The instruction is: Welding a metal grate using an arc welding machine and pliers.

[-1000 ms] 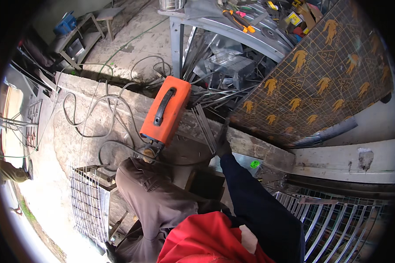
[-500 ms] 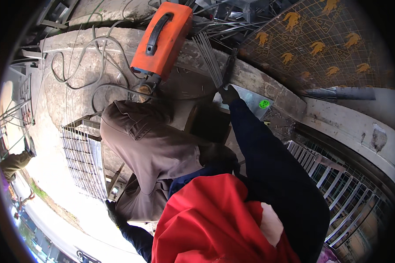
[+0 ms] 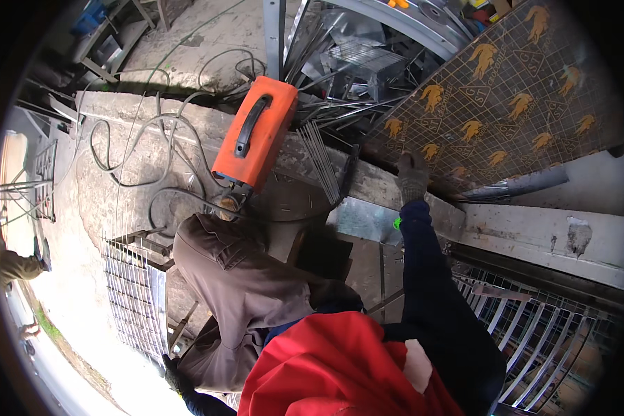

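Right hand (image 3: 412,182) at two o'clock, near patterned board (image 3: 509,121); left hand (image 3: 179,378) at seven, by mesh (image 3: 128,301). I can't tell whether either's fingers grasp

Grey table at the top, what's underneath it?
Beneath the table, loose metal strips, shiny sheets and a mesh piece lie heaped. The patterned board blocks the right side, so whatever sits behind it there cannot be seen.

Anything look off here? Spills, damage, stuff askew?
Grey cable lies in loose, untidy loops left of the orange machine. Metal offcuts are heaped in a tangle under the bench. The white ledge at right has a dark, worn-looking patch. No spill visible.
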A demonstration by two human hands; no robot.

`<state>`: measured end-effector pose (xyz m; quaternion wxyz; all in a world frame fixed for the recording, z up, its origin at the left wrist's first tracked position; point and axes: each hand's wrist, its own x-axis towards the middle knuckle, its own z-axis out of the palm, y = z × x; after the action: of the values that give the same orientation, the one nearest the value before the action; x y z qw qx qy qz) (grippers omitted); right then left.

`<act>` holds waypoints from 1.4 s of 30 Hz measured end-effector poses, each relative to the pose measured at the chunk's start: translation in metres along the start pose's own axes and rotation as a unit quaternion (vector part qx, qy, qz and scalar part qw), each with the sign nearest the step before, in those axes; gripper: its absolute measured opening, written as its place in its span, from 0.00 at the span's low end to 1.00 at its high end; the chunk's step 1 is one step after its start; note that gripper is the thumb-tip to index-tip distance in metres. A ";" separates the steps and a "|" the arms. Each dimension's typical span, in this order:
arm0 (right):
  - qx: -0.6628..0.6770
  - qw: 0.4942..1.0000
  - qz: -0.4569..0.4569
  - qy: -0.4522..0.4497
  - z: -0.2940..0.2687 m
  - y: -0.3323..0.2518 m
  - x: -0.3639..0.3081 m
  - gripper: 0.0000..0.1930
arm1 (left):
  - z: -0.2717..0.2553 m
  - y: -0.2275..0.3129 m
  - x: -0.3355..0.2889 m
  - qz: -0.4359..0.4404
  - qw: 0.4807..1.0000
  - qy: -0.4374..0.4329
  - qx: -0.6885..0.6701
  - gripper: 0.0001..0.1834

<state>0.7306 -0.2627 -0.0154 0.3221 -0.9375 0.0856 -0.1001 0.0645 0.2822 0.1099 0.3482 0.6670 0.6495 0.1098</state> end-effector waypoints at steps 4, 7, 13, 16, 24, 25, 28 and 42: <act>0.046 0.978 -0.178 0.094 -0.073 -0.192 0.112 0.17 | 0.016 0.008 -0.001 -0.087 0.996 0.015 -0.013 0.38; -0.135 0.874 -0.394 0.251 -0.058 -0.268 0.200 0.25 | 0.011 -0.026 0.010 -0.050 0.998 0.023 -0.024 0.36; -0.253 0.906 -0.339 0.002 -0.033 -0.310 0.331 0.30 | 0.031 -0.003 0.004 -0.065 0.992 0.072 -0.075 0.34; -0.430 0.809 -0.394 -0.079 -0.040 -0.326 0.343 0.36 | 0.017 0.012 -0.006 -0.097 0.992 0.080 0.015 0.36; -0.403 0.815 -0.396 0.126 -0.054 -0.335 0.350 0.35 | 0.013 -0.065 0.029 -0.225 0.957 0.114 -0.141 0.41; -0.330 0.847 -0.401 0.115 -0.052 -0.326 0.340 0.35 | 0.015 -0.077 0.034 -0.234 0.958 0.079 -0.144 0.43; -0.022 0.878 -0.477 -0.018 -0.057 -0.320 0.185 0.31 | 0.019 -0.078 0.039 -0.227 0.964 0.111 -0.084 0.45; 0.255 0.640 -0.248 -0.681 -0.032 -0.382 -0.303 0.12 | 0.022 -0.052 0.053 -0.215 0.850 -0.127 -0.463 0.27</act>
<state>0.4673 0.0842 0.2063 0.4792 -0.6073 -0.4223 0.4724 0.0436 0.3203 0.0460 0.7110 0.2798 0.6010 0.2347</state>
